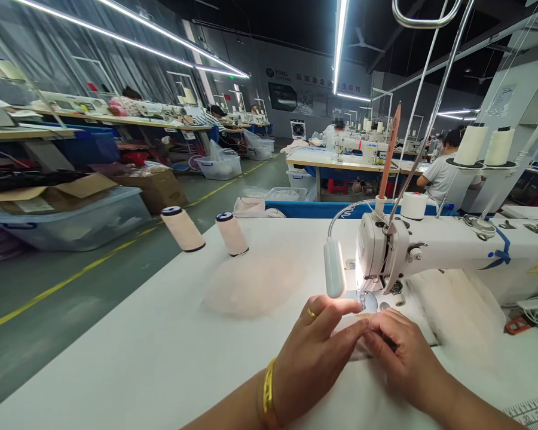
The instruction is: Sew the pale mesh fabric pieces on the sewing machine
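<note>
My left hand (320, 346), with a ring and a gold bangle, has its thumb and fingers pinched on pale thin fabric (361, 349) just in front of the needle area of the white sewing machine (439, 245). Close against it, my right hand (399, 352) grips the same fabric with bent fingers; its fingertips are partly hidden. The machine's small lamp (334, 269) shines over the left fingertips. More sheer pale fabric (459, 304) is bunched under the machine arm, and another sheer piece (255, 283) lies flat on the white table (161, 358).
Two thread cones (183, 229) (232, 235) stand at the table's far left edge. A ruler (531, 411) lies at the lower right, and red-handled snips (517, 325) sit near coiled cable. Behind are a seated person (443, 170), other sewing tables and plastic bins (219, 166).
</note>
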Motion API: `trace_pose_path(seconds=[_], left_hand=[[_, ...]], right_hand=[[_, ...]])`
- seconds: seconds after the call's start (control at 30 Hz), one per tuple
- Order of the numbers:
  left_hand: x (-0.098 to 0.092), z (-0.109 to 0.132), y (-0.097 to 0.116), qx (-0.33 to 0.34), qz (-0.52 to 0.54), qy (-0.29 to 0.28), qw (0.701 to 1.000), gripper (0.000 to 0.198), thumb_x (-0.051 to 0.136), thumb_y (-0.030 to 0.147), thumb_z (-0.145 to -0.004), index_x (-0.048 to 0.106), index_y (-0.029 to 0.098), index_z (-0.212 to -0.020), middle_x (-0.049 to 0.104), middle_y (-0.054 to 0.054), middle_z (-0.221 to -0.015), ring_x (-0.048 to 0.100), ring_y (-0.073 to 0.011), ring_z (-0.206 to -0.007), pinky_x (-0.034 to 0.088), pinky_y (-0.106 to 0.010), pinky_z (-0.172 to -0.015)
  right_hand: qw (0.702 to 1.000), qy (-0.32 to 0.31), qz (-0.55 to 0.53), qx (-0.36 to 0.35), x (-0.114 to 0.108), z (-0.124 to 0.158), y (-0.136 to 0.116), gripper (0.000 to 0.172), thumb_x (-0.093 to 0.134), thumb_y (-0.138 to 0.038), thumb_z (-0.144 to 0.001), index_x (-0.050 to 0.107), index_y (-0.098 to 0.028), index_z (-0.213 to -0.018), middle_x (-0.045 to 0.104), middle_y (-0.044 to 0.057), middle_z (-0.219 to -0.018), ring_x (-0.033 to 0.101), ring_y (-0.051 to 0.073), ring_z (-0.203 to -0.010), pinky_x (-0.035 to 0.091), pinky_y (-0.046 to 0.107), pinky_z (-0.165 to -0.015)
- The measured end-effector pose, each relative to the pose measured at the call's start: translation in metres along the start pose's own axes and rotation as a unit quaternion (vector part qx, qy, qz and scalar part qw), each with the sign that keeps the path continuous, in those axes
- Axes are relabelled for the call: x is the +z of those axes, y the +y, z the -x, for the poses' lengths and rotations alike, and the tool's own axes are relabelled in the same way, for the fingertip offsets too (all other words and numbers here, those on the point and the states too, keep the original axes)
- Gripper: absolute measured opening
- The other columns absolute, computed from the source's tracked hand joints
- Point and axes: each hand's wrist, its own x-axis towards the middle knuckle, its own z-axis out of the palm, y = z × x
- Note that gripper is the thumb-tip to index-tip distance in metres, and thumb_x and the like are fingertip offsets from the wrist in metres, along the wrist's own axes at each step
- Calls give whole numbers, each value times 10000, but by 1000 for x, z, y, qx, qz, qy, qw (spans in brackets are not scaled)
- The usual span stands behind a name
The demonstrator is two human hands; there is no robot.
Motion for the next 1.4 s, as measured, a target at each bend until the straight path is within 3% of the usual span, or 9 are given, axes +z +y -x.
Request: trace_pose_path(seconds=[0.2,0.57,0.63,0.77,0.83,1.03,1.4], left_hand=[[0,-1,2,-11,9,-6,1000,294,526,12,-956,731,223,-954,690,-71,-1067,557,-188,-861,451,-310,-818],[5,4,-1,-50,40,-46,997,292,491,37,-970,668,222,-829,696,-43,-1085,598,-182,-878,424,-326,-872],[6,5,-1,-56,48,-54,996,291,477,39,-973,661,220,-837,700,-38,-1062,604,-175,-868,426,-326,-871],[5,5,-1,-65,55,-67,994,272,473,67,-991,663,226,-881,712,-21,-1004,610,-158,-817,442,-321,-852],[4,4,-1,-68,57,-70,994,269,466,75,-997,656,224,-877,713,-17,-985,607,-156,-803,447,-323,-850],[4,3,-1,-72,60,-72,993,257,480,61,-982,638,213,-849,718,-13,-986,611,-158,-833,443,-321,-857],[5,3,0,-73,73,-71,992,237,491,46,-968,622,215,-866,726,-13,-992,616,-156,-843,442,-316,-863]], right_hand=[[1000,-5,6,-2,1,1,2,220,452,-305,-1111,628,-278,-981,732,-25,-928,600,191,-820,432,313,-778],[997,6,68,-35,3,3,8,321,435,-270,-1092,440,-226,-774,561,-25,-736,490,169,-706,400,302,-692],[997,10,68,-40,3,3,7,293,447,-262,-1085,473,-230,-795,581,-20,-748,511,175,-716,410,309,-693],[998,39,45,-10,4,8,8,48,539,-229,-1019,576,-252,-1040,647,3,-882,579,187,-766,450,299,-654],[998,52,38,-2,4,9,8,134,568,-191,-979,561,-261,-1094,639,9,-928,591,189,-785,462,287,-631],[995,51,53,-74,1,7,6,232,510,-81,-960,576,-279,-1060,622,17,-964,584,206,-884,484,311,-726],[993,77,52,-75,-1,5,7,172,532,-94,-972,567,-257,-935,620,0,-894,564,191,-839,468,295,-712]])
